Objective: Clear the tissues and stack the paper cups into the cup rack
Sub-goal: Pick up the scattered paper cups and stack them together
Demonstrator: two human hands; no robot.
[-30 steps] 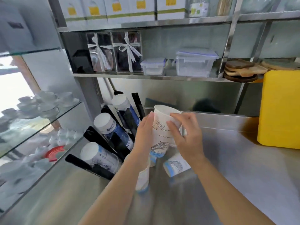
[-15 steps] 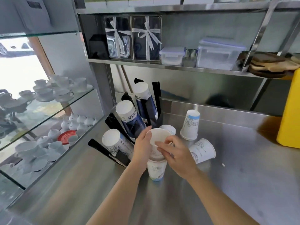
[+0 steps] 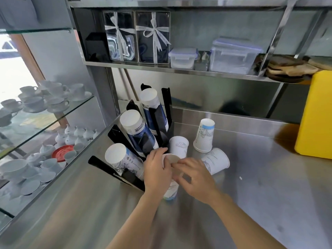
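Observation:
A stack of white paper cups (image 3: pixel 170 190) stands upside down on the steel counter in front of the black cup rack (image 3: pixel 158 121). My left hand (image 3: pixel 157 169) grips the stack's upper part. My right hand (image 3: pixel 195 175) rests its fingertips on the top cup's base (image 3: pixel 170 158). Three cup columns lean in the rack: front (image 3: pixel 122 159), middle (image 3: pixel 136 130), rear (image 3: pixel 152 105). Loose cups lie behind my hands: one upside down (image 3: pixel 178 146), another upside down (image 3: pixel 204 135), one on its side (image 3: pixel 215 162). No tissue shows.
A yellow container (image 3: pixel 316 114) stands at the right edge of the counter. A steel shelf (image 3: pixel 179 69) above holds gift boxes and clear plastic tubs. Glass shelves (image 3: pixel 45 119) with white china run along the left. A small white scrap (image 3: pixel 240 178) lies on the counter.
The cup that both hands held up has come down onto the stack and been pressed on. The camera has tilted down and the view has shifted.

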